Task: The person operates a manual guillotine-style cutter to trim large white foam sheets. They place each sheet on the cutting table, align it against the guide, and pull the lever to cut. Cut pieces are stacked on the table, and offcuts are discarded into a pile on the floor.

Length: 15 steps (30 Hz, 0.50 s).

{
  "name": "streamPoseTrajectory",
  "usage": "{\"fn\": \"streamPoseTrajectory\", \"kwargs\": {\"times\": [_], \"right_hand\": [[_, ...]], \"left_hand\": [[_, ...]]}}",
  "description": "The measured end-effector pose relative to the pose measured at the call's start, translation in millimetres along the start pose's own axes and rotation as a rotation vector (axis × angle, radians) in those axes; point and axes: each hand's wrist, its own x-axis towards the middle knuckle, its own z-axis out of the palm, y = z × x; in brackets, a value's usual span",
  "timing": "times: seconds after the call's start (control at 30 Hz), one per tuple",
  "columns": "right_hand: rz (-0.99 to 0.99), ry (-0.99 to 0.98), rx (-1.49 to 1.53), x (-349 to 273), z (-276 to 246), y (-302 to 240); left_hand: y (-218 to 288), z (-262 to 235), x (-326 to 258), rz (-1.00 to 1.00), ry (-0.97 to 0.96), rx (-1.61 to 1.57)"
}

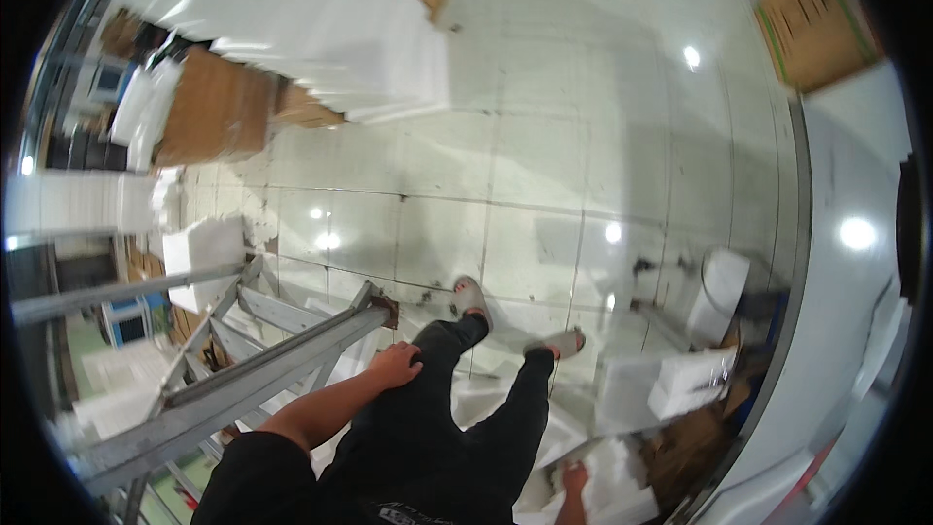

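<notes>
My left hand [397, 366] is beside my left thigh, over the dark trousers [428, 418]. Its fingers are loosely bent, and nothing shows in them. Close by on the left stands a grey metal stepladder [282, 360], its rails running to the lower left. Low in the head view, my right hand [575, 476] hangs beyond my right leg, in front of white foam pieces [612, 476]. It is small and blurred, so its fingers do not show clearly. My feet, in light sandals [558, 343], are apart on the tiled floor.
White foam sheets [321, 29] are stacked at the far left beside a brown cardboard box [216, 107]. Another carton [816, 24] sits at the far right on a white surface [850, 175]. White blocks [692, 379] lie at the right, near my feet. Pale tiles [535, 156] stretch ahead.
</notes>
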Motion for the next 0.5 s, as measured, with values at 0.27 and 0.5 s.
{"fn": "streamPoseTrajectory", "kwargs": {"times": [0.27,0.5], "right_hand": [[-0.212,-0.488,0.272,34.4,-52.0,-180.2],[-0.94,-0.29,-0.016,111.6,-178.3,-400.4]], "left_hand": [[-59.3,-83.9,-9.3,0.047,-0.058,-0.278],[-134.1,-194.4,-26.3,0.021,0.486,-0.63]]}}
